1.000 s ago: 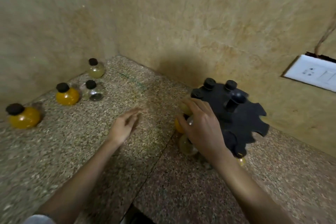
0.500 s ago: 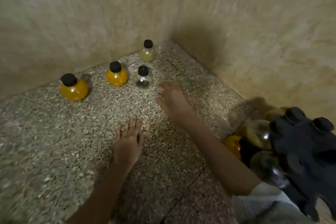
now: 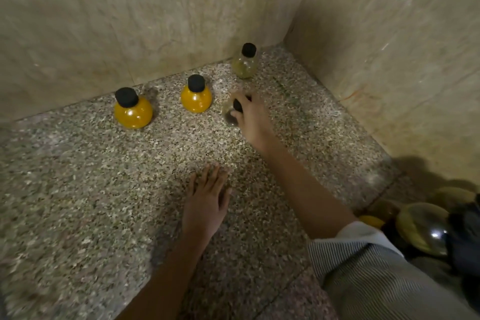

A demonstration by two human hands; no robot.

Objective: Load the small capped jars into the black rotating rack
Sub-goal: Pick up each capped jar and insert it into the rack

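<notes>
Head camera, looking down into a stone-walled corner. My right hand (image 3: 255, 122) reaches far forward, fingers and thumb curled round the black cap of a small clear jar (image 3: 228, 116) that stands on the speckled stone worktop (image 3: 78, 189). I grip it from above, I judge, so it can be lifted straight up by its neck. My left hand (image 3: 205, 205) lies flat on the worktop, fingers straight, holding nothing, likely bracing my lean. Three more wait along the wall: the left orange jar (image 3: 133, 112), the middle orange jar (image 3: 196, 99), and the pale green jar (image 3: 245, 66) nearest the corner. The black rotating rack (image 3: 466, 239) sits well apart at the lower right edge, mostly cut off, with rounded jars (image 3: 423, 227) at it. Whether they are slotted in, I cannot tell.
</notes>
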